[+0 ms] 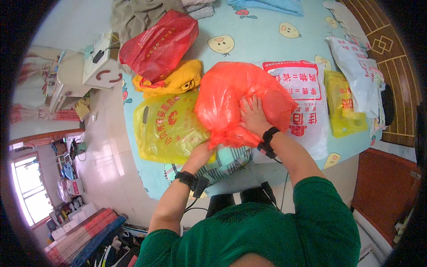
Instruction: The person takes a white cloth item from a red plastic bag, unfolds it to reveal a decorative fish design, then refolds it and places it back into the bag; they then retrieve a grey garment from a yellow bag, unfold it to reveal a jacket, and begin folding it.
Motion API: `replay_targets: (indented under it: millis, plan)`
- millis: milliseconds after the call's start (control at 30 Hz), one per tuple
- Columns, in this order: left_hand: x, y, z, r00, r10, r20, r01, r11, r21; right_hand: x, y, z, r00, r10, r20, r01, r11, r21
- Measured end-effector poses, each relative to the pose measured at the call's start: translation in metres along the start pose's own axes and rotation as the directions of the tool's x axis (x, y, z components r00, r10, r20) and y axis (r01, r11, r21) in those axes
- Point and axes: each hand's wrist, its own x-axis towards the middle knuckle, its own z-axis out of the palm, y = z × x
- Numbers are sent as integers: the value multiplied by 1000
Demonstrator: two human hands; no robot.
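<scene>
A bulging red plastic bag (223, 90) rests in front of me on the bed, over the edges of other bags. My left hand (200, 154) grips its gathered near corner, with the fingers partly hidden. Spread across the bag's near right side, my right hand (255, 115) presses on the plastic with its fingers apart. What the bag contains cannot be made out. Under its left side lies a flat yellow plastic bag (160, 133) with red print. To the right, a white plastic bag (310, 140) with red print is partly covered. A patterned cloth (230, 163) shows below the red bag.
A dark red bag (163, 43) leans on yellow clothing (186, 78) at the back left. Another yellow bag (343, 106) and a white bag (353, 70) lie at the right. The light blue bed sheet (247, 43) has chick prints. Folded blue fabric (270, 5) is at the far edge.
</scene>
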Motion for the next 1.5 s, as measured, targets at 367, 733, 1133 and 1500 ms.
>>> replay_targets:
  millis: [367,733,1133,1500]
  plan:
    - [4,-8,1,994,39,-97,-47,996,-81,19,1,-47,996,-29,80,26,999,45]
    - [-15,4,-12,948,102,-302,-242,847,-472,-10,-110,-70,978,-190,-91,208,799,564]
    - [14,28,-4,790,135,-598,-485,735,-475,-13,-78,-101,953,264,150,-221,262,940]
    - [27,48,-43,978,156,-139,-162,151,-975,1,-41,-132,891,321,322,-263,-214,941]
